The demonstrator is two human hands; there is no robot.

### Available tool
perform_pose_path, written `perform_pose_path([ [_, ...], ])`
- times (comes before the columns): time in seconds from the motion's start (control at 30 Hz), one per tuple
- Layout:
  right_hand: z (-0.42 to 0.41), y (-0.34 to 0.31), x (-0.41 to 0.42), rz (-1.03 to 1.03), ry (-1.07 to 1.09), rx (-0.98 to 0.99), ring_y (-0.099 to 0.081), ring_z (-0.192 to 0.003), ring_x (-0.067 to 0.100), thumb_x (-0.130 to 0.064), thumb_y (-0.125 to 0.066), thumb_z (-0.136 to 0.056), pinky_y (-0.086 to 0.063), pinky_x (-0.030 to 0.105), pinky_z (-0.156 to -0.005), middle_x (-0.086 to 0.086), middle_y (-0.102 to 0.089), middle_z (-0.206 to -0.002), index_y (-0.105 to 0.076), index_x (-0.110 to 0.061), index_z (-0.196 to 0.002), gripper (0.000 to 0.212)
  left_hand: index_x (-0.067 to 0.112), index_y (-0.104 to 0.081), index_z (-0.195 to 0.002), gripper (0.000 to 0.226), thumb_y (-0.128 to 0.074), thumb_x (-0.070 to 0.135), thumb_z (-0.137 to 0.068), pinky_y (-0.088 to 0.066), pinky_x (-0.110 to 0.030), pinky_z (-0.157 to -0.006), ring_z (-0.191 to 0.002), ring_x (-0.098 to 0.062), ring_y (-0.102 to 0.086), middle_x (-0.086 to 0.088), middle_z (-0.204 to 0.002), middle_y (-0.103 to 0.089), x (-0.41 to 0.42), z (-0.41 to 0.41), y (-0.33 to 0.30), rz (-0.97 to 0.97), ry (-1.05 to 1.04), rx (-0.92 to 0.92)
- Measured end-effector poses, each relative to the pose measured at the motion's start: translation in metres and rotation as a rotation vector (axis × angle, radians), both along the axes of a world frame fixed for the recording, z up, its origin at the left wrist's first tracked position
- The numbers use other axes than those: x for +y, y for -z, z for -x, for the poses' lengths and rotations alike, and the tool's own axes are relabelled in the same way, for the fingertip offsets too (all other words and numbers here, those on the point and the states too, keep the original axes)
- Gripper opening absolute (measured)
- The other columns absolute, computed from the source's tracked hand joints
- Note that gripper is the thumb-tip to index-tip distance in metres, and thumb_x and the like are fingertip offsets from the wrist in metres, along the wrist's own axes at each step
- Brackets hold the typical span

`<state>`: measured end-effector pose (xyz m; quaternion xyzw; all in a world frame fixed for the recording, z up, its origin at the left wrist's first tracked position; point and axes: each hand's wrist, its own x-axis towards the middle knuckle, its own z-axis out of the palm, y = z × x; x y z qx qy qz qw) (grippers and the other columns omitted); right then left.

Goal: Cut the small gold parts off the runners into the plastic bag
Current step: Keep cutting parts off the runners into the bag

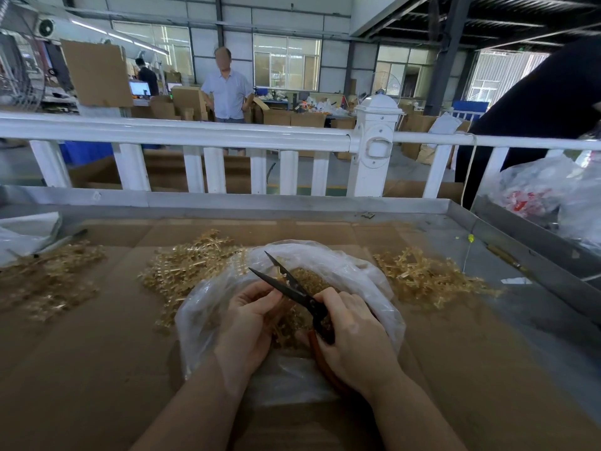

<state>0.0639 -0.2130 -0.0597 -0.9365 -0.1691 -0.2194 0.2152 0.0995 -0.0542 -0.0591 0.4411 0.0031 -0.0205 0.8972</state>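
Both hands work over the mouth of a clear, crumpled plastic bag [341,265] lying on the cardboard-covered surface [97,353]. The right hand [353,341] is curled round the reddish-brown handles of a pair of dark-bladed scissors [292,289], whose blades stand apart and point up and away over the bag. The left hand [250,320], reaching in through the bag's near edge, pinches a gold plastic runner [286,323] just beside the lower blade; how much of it sits between the blades is hard to tell. Small cut gold parts [309,278] lie heaped inside the bag behind the blades.

Three loose piles of gold runners ring the bag on the surface: one just behind and left of it [188,265], one to the right [426,278], one well off at the left edge [45,278]. A metal rim [227,201] walls the surface at the back and right, with another clear bag holding red pieces [536,196] beyond it. A white railing [195,131] crosses behind, and a person in a light shirt [229,92] stands among cardboard boxes.
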Motion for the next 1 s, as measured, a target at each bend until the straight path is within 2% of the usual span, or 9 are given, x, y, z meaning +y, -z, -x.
perform_pose_path([
  [0.1, 0.0011, -0.0006, 0.0009, -0.009, 0.006, -0.012, -0.051, -0.100, 0.012, -0.062, -0.045, -0.083, -0.045, 0.025, -0.087, -0.006, -0.059, -0.105, -0.056, -0.023, -0.115, 0.052, 0.007, -0.072, -0.066, 0.017, -0.059, -0.002, -0.071, -0.057, -0.029, -0.057, -0.070, -0.023, -0.072, -0.015, -0.076, -0.072, -0.0010, 0.0017, -0.0013, -0.036, 0.000, 0.002],
  [0.2, 0.0024, -0.0007, 0.0018, -0.018, 0.015, -0.037, -0.053, -0.098, 0.013, -0.063, -0.044, -0.081, -0.045, 0.024, -0.085, -0.006, -0.060, -0.103, -0.057, -0.022, -0.113, 0.053, 0.009, -0.073, -0.065, 0.032, -0.053, -0.008, -0.083, -0.058, -0.031, -0.058, -0.072, -0.023, -0.072, -0.014, -0.078, -0.073, -0.0015, 0.0032, -0.0033, -0.037, -0.007, 0.018],
  [0.3, 0.0029, -0.0006, 0.0017, -0.031, 0.015, -0.052, -0.054, -0.096, 0.013, -0.061, -0.047, -0.082, -0.045, 0.022, -0.084, -0.006, -0.061, -0.101, -0.058, -0.023, -0.112, 0.050, 0.003, -0.067, -0.077, 0.022, -0.050, -0.009, -0.086, -0.058, -0.030, -0.058, -0.072, -0.023, -0.072, -0.015, -0.079, -0.072, -0.0007, 0.0043, -0.0047, 0.006, -0.026, 0.054],
  [0.4, 0.0026, -0.0005, 0.0019, -0.020, 0.012, -0.043, -0.054, -0.098, 0.013, -0.062, -0.047, -0.080, -0.046, 0.023, -0.086, -0.007, -0.060, -0.102, -0.057, -0.024, -0.112, 0.050, 0.002, -0.062, -0.087, 0.017, -0.047, -0.006, -0.091, -0.059, -0.031, -0.065, -0.075, -0.022, -0.072, -0.015, -0.083, -0.072, 0.0003, 0.0042, -0.0053, 0.021, -0.024, 0.064],
  [0.5, 0.0025, -0.0001, 0.0019, -0.030, 0.015, -0.061, -0.056, -0.096, 0.013, -0.061, -0.049, -0.079, -0.048, 0.024, -0.084, -0.007, -0.061, -0.099, -0.057, -0.025, -0.110, 0.048, 0.001, -0.061, -0.087, 0.017, -0.047, -0.006, -0.091, -0.060, -0.031, -0.069, -0.075, -0.022, -0.071, -0.015, -0.083, -0.071, -0.0004, 0.0046, -0.0057, 0.026, -0.024, 0.060],
  [0.63, 0.0031, 0.0002, 0.0018, -0.040, 0.015, -0.074, -0.057, -0.092, 0.013, -0.060, -0.052, -0.078, -0.048, 0.023, -0.081, -0.008, -0.062, -0.097, -0.056, -0.026, -0.107, 0.045, 0.000, -0.060, -0.086, 0.020, -0.043, -0.009, -0.091, -0.058, -0.030, -0.059, -0.072, -0.022, -0.071, -0.015, -0.081, -0.071, -0.0007, 0.0053, -0.0060, 0.060, -0.021, 0.041],
  [0.73, 0.0030, 0.0002, 0.0013, -0.036, 0.016, -0.068, -0.056, -0.092, 0.011, -0.060, -0.051, -0.078, -0.046, 0.021, -0.081, -0.008, -0.062, -0.097, -0.055, -0.026, -0.107, 0.045, 0.001, -0.061, -0.085, 0.022, -0.043, -0.009, -0.091, -0.058, -0.030, -0.060, -0.074, -0.022, -0.072, -0.013, -0.080, -0.072, -0.0003, 0.0042, -0.0044, 0.058, -0.017, 0.044],
  [0.93, 0.0023, -0.0011, 0.0011, -0.028, 0.024, -0.064, -0.055, -0.093, 0.013, -0.060, -0.050, -0.079, -0.046, 0.023, -0.081, -0.008, -0.061, -0.097, -0.056, -0.025, -0.105, 0.044, 0.001, -0.062, -0.086, 0.015, -0.053, -0.003, -0.075, -0.054, -0.039, -0.083, -0.085, -0.027, -0.068, -0.016, -0.088, -0.070, -0.0010, 0.0036, -0.0033, 0.064, 0.011, 0.013],
  [1.0, 0.0025, -0.0016, 0.0012, -0.028, 0.024, -0.066, -0.055, -0.092, 0.013, -0.059, -0.051, -0.079, -0.046, 0.023, -0.080, -0.008, -0.061, -0.096, -0.056, -0.025, -0.105, 0.043, 0.001, -0.061, -0.085, 0.014, -0.052, -0.005, -0.077, -0.052, -0.039, -0.086, -0.085, -0.027, -0.067, -0.017, -0.089, -0.068, -0.0013, 0.0033, -0.0032, 0.051, 0.000, 0.010],
])
